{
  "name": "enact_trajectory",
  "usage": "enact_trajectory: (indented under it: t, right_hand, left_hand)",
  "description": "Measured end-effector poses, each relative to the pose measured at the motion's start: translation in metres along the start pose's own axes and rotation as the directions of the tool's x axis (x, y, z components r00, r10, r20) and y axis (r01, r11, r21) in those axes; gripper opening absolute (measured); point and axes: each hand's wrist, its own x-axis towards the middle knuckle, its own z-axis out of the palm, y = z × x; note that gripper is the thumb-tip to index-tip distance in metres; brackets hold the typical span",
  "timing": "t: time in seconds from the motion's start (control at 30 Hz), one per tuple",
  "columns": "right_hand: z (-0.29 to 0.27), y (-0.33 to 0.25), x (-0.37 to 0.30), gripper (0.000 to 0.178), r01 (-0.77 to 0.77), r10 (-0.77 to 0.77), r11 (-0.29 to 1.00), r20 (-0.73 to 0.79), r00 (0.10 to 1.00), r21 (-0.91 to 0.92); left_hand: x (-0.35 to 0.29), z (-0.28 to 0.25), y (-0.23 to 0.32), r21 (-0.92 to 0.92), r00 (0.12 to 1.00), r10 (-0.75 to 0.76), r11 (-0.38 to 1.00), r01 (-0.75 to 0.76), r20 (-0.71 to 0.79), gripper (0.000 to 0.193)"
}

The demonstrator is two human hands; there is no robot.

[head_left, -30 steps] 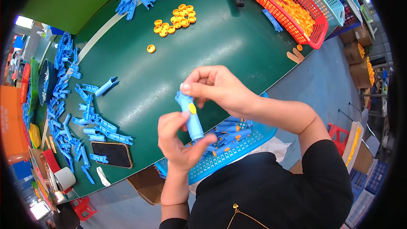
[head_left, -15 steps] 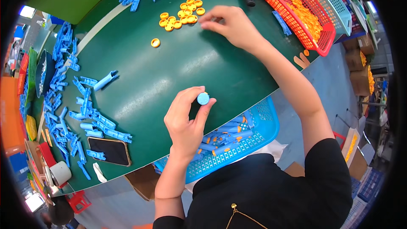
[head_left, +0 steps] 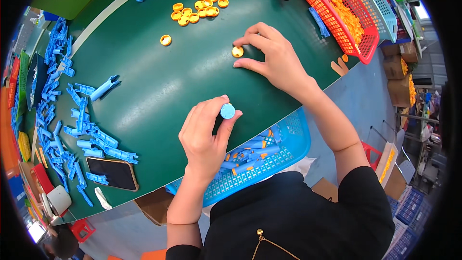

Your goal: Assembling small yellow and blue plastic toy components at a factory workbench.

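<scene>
My left hand is closed around a light-blue cylindrical piece, its round end facing up between thumb and forefinger; the hand hides the rest. Farther right over the table, my right hand has a small round orange cap between thumb and fingertips. Beyond it lies a loose cluster of similar orange caps, with a single cap apart from them to the left.
Blue plastic half-shells cover the left of the green table, beside a phone. At the far right stands a red basket of orange parts. Below the near edge, a blue basket holds blue-and-orange pieces.
My right hand has drawn back from the cap cluster toward me, and an orange cap now shows at its fingertips. My left hand keeps its hold on the blue piece. The view has shifted slightly.
</scene>
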Motion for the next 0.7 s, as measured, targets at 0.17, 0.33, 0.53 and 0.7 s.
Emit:
enact_trajectory:
  t: [0.17,0.33,0.53,0.7]
  right_hand:
    - [-0.003,-0.005,0.002,0.029,-0.035,0.027,0.988,0.054,0.998,0.148]
    - [-0.026,-0.057,-0.012,0.037,0.115,-0.122,0.911,-0.009,0.992,0.396]
    - [-0.016,-0.071,-0.020,0.036,0.102,-0.099,0.924,-0.027,0.995,0.367]
    - [-0.021,-0.068,-0.015,0.034,0.150,-0.171,0.922,0.026,0.985,0.356]
  left_hand:
    - [0.000,-0.001,-0.003,0.036,0.999,0.046,0.998,-0.046,0.008,0.027]
    - [0.000,-0.003,-0.004,0.015,0.997,0.068,0.998,-0.069,0.023,0.034]
    - [0.000,-0.003,-0.003,-0.002,0.997,0.082,0.997,-0.082,0.003,0.034]
    - [-0.001,-0.003,-0.005,-0.003,0.996,0.081,0.997,-0.081,0.023,0.032]
